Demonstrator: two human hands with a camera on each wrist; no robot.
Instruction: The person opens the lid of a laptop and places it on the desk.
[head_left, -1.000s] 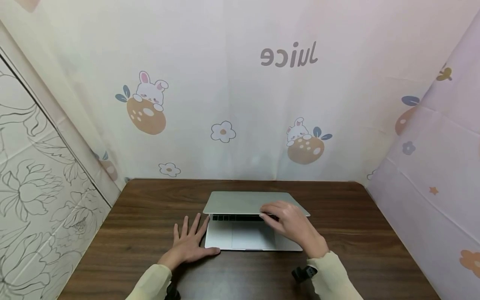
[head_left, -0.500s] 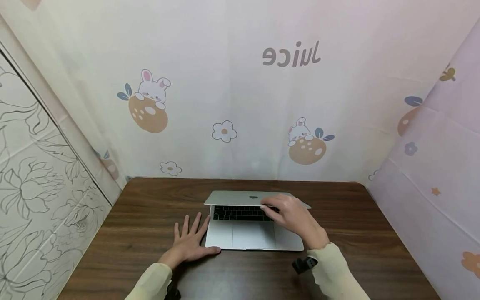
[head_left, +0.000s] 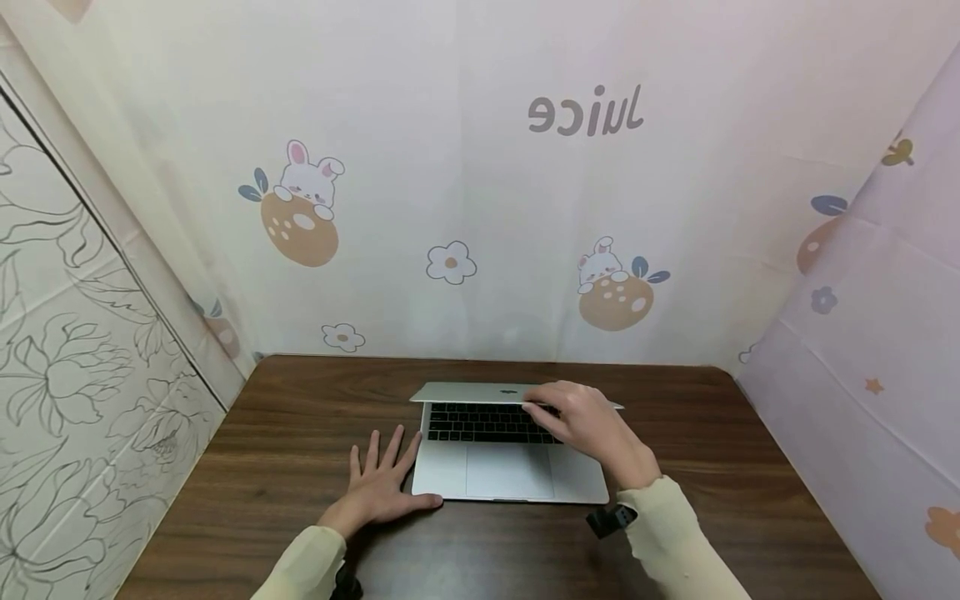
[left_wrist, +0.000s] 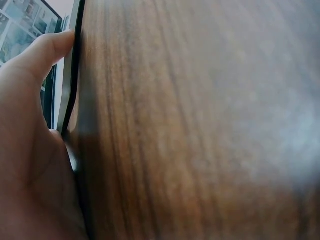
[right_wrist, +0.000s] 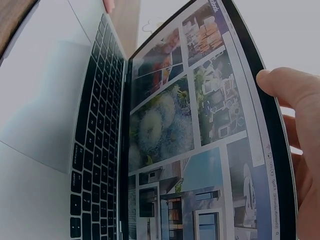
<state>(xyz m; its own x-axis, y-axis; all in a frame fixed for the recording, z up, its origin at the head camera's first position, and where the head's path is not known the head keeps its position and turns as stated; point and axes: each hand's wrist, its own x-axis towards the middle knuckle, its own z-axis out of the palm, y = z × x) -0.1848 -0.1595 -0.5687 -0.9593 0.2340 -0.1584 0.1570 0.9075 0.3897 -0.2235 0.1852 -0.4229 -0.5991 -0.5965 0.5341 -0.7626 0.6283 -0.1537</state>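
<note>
One laptop sits long axis left-to-right, opening nearward; right hand pinches its lid, left hand spreads its grip.

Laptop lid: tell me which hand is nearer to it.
Right. The right hand pinches the edge of the laptop lid; the left hand is apart from it, spread on the table by the base's near left corner.
</note>
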